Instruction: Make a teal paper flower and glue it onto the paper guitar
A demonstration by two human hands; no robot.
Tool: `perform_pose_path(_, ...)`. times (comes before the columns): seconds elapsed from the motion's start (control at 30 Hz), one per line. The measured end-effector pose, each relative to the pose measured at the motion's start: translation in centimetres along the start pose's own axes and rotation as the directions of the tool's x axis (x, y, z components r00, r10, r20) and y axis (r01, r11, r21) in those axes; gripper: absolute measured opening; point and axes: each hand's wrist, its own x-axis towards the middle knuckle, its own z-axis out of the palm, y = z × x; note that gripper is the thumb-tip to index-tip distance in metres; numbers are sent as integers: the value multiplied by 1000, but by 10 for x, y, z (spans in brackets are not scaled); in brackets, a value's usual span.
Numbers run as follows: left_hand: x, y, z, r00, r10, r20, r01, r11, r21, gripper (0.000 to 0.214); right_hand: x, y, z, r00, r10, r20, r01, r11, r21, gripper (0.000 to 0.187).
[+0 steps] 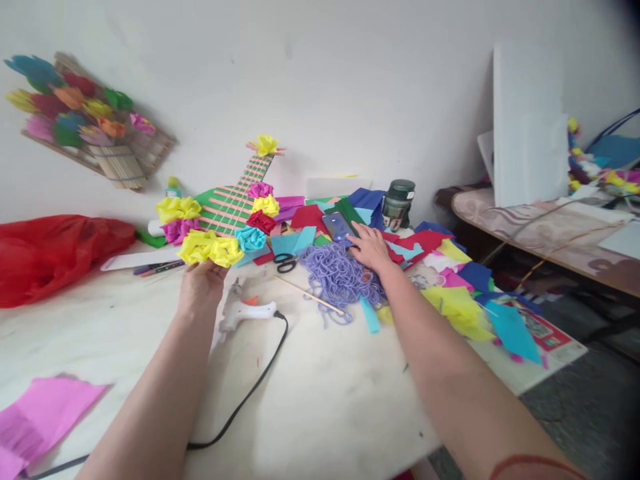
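Note:
A guitar-shaped craft [225, 207], green with pale sticks and strings, leans towards the wall, edged with crepe paper flowers. My left hand [203, 285] grips its lower edge beneath the yellow paper flowers [213, 248]; some fingertips are hidden behind them. My right hand [369, 247] is open, fingers stretched out over the tangled purple yarn [333, 273]. Its fingertips lie beside the smartphone [337, 227]; whether they touch it I cannot tell. Below my left hand's flowers, a white glue gun [245, 312] lies on its side. Black-handled scissors [285, 263] and a thin wooden stick [310, 295] lie between my hands.
Coloured crepe paper scraps [460, 310] cover the table's right side. A dark-lidded jar [399, 205] stands behind them. The glue gun's black cord [250, 393] runs towards me. A red bag [60, 257] and a pink paper sheet [50, 417] lie at left. Paper flowers [75, 113] hang on the wall.

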Motion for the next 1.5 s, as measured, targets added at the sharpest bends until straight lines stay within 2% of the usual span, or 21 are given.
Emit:
perform_pose_path(0.1,0,0,0,1000,11,23,-11,1000,-23,40,2,-4,3,998,-4,59,4,1000,-1,40)
perform_pose_path(0.3,0,0,1,1000,11,20,-10,999,-42,40,5,-4,11,994,35,105,-34,999,-10,40)
perform_pose_path(0.37,1,0,1,1000,7,15,-6,999,-45,39,4,-3,13,992,90,83,-88,996,-32,41)
perform_pose_path(0.5,2,-1,-1,1000,5,4,-5,998,-59,38,3,0,15,966,255,-38,-256,965,-58,46)
perform_pose_path(0.57,2,-1,-1,1000,8,11,-7,998,-69,37,3,1,16,955,294,-46,-296,954,-41,47)
perform_pose_path(0.93,-2,1,5,1000,-23,-14,22,999,-41,31,0,3,17,964,261,-42,-260,965,35,44)
perform_pose_path(1.23,-2,0,5,1000,-5,3,5,1000,-12,31,1,1,21,979,202,-9,-202,979,16,41)
perform_pose_path(1.5,-2,-1,5,1000,-7,17,6,1000,27,32,2,0,22,979,198,43,-199,980,5,41)
